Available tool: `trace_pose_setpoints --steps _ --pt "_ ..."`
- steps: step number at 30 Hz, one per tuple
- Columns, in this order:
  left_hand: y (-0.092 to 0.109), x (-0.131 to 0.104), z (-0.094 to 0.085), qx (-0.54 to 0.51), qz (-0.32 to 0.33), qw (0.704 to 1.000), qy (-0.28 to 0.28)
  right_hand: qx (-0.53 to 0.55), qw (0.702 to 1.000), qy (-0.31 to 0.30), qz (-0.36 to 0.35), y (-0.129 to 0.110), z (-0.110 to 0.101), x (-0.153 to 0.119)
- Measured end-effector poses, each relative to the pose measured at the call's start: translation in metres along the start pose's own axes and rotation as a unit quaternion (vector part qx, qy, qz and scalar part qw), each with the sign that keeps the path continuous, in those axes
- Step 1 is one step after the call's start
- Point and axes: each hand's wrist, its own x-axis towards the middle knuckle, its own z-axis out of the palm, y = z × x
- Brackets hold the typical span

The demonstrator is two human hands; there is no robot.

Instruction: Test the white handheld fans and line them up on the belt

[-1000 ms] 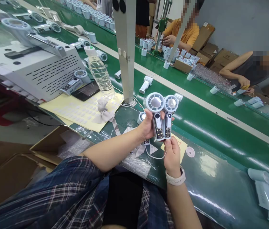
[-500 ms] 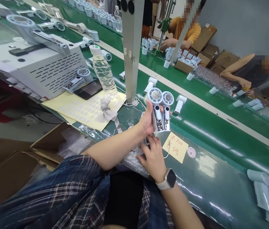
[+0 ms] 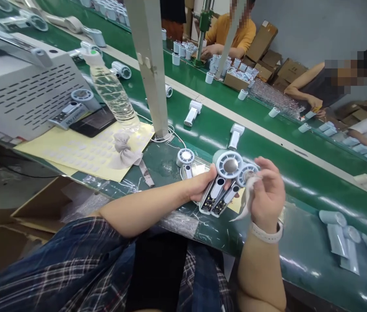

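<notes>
My left hand (image 3: 204, 184) is closed around two light-blue handheld fans, a nearer one (image 3: 228, 167) and a second one (image 3: 246, 174), side by side with round heads up. Their handles are uncovered and show circuit boards. My right hand (image 3: 270, 193) pinches a thin white cloth (image 3: 247, 199) against the head of the second fan; the fingertips are partly hidden behind it. Another fan (image 3: 186, 158) lies on the bench just left of my left hand, beside a white cable. A yellow paper (image 3: 235, 203) is mostly covered by the fans.
A metal post (image 3: 151, 69) rises from the bench edge. Left of it stand a water bottle (image 3: 112, 93), a crumpled grey cloth (image 3: 123, 149) and a yellow sticker sheet (image 3: 73, 151). More fan parts (image 3: 338, 238) lie at right. Co-workers sit across the green belt (image 3: 268, 143).
My right hand has come up from the bench, now with a white cloth at the second fan's head. The two fans have moved right and down in view, uncovering another fan on the bench.
</notes>
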Motion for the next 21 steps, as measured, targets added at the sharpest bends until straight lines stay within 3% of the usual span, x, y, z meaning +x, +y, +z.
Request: trace_pose_setpoints --steps 4,7,9,17,21 --pt "-0.007 -0.002 0.001 0.07 -0.003 0.997 0.028 0.057 0.987 -0.1 0.115 0.007 0.009 0.006" --pt "-0.005 -0.002 -0.003 0.089 -0.003 0.995 0.036 0.083 0.969 -0.14 0.187 0.011 0.007 0.005" --pt "-0.005 -0.002 -0.006 0.085 -0.003 0.996 0.037 0.092 0.965 -0.144 0.197 0.012 0.007 0.002" --pt "-0.009 0.001 -0.009 0.077 0.042 0.996 0.021 0.023 0.993 -0.009 0.112 0.02 0.026 -0.005" --pt "0.007 0.0 -0.002 0.064 0.06 0.995 0.049 0.013 0.994 0.051 0.1 0.032 0.033 0.007"
